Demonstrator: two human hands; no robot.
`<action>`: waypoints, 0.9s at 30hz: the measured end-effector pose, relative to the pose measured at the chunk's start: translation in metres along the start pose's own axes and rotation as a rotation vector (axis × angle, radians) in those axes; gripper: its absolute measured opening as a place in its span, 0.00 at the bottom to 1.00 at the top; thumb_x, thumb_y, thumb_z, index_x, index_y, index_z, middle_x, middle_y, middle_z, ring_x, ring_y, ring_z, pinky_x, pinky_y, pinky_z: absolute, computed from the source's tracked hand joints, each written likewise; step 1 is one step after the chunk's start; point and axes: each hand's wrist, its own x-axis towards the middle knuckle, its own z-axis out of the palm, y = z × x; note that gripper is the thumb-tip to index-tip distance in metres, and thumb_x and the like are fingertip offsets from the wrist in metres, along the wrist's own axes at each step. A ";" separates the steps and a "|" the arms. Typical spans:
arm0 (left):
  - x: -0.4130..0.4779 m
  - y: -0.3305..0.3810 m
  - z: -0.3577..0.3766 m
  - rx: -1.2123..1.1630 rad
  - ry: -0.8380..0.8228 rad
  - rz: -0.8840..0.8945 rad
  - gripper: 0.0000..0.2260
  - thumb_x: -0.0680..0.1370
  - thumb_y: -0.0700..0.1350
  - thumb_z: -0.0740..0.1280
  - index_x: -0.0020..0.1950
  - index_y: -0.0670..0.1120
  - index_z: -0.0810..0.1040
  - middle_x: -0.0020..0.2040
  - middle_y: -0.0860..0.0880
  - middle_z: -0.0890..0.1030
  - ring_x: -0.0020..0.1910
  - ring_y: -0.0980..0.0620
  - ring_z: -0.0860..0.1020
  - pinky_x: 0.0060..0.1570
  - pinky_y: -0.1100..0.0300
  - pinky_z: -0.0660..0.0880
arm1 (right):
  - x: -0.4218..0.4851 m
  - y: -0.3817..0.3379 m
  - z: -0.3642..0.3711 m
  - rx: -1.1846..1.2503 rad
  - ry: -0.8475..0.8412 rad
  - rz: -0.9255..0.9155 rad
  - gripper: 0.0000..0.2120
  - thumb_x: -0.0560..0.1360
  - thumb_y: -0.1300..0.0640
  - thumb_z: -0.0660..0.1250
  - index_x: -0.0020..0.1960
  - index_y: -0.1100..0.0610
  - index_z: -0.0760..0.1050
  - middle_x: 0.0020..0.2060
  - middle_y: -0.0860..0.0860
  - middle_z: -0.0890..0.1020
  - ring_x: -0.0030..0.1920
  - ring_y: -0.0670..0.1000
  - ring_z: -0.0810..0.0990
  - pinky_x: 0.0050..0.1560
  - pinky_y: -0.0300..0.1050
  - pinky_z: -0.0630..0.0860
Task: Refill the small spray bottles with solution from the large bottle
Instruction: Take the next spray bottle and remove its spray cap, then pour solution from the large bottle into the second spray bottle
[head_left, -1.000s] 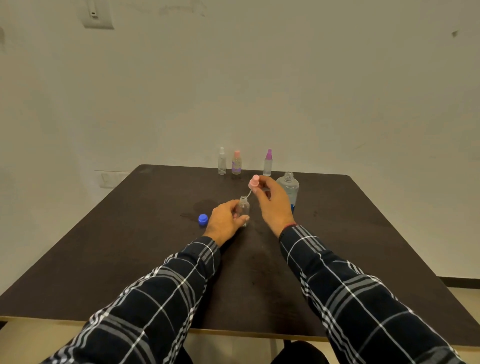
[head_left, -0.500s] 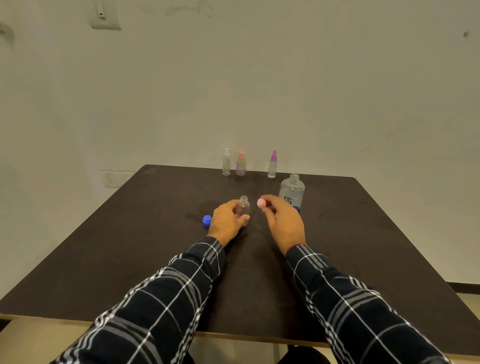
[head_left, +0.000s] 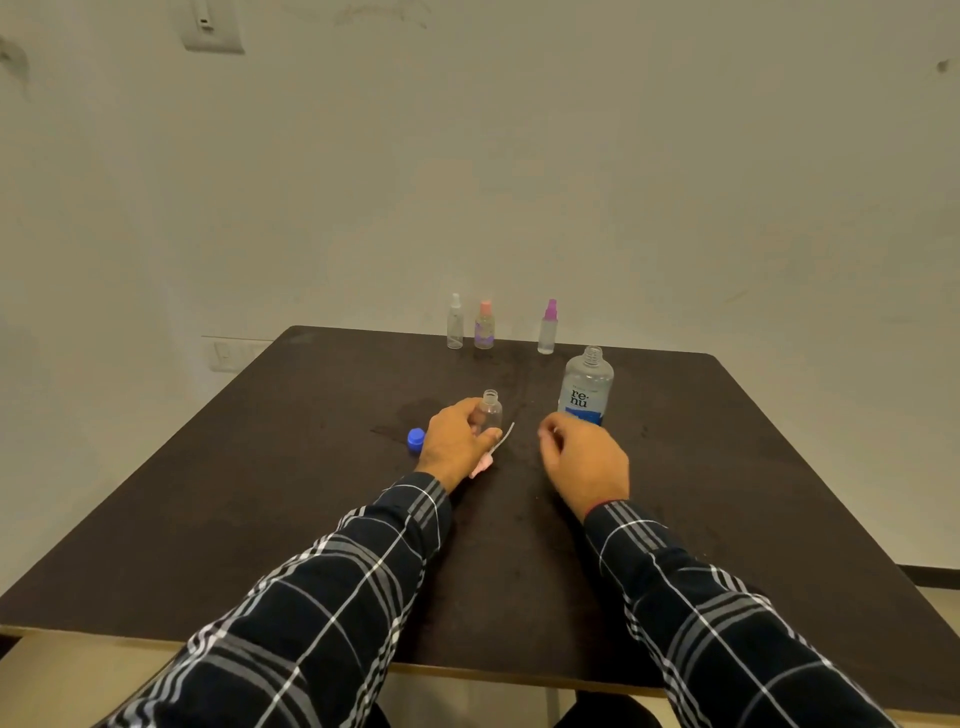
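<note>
On the dark table (head_left: 260, 493), head view: the left hand (head_left: 457, 441) grips the small open bottle (head_left: 491, 411), which stands upright with its pink spray head (head_left: 482, 464) lying alongside. The right hand (head_left: 584, 457) is loosely curled and empty, near the uncapped large bottle (head_left: 586, 387). A blue cap (head_left: 415, 438) lies to the left. Assessment: opening complete; pouring and recapping outstanding. Three capped spray bottles (head_left: 484, 327) stand at the far edge, their fill unclear.

I saw the left sleeve (head_left: 322, 597) and right sleeve (head_left: 727, 623) in dark navy plaid, lined white and grey, with a red band (head_left: 597, 505) at the right cuff.
</note>
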 end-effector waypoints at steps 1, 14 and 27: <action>0.000 0.000 0.000 -0.007 -0.003 -0.001 0.18 0.78 0.44 0.72 0.67 0.49 0.77 0.53 0.53 0.80 0.51 0.56 0.77 0.59 0.59 0.75 | -0.004 0.001 -0.004 0.061 0.140 0.049 0.04 0.79 0.48 0.62 0.51 0.46 0.75 0.44 0.45 0.81 0.45 0.47 0.78 0.44 0.47 0.79; 0.006 -0.005 -0.005 0.026 -0.064 0.005 0.18 0.77 0.46 0.72 0.67 0.50 0.77 0.50 0.55 0.78 0.45 0.62 0.75 0.45 0.70 0.68 | 0.039 0.028 -0.006 0.682 0.009 0.256 0.49 0.67 0.51 0.80 0.78 0.50 0.52 0.72 0.52 0.69 0.71 0.56 0.70 0.71 0.58 0.70; 0.015 -0.008 -0.004 0.020 -0.092 -0.016 0.16 0.77 0.46 0.72 0.64 0.52 0.78 0.54 0.53 0.82 0.53 0.55 0.79 0.53 0.63 0.72 | 0.046 0.024 -0.015 0.462 -0.025 0.066 0.36 0.72 0.56 0.76 0.73 0.48 0.60 0.67 0.52 0.74 0.65 0.54 0.74 0.63 0.49 0.72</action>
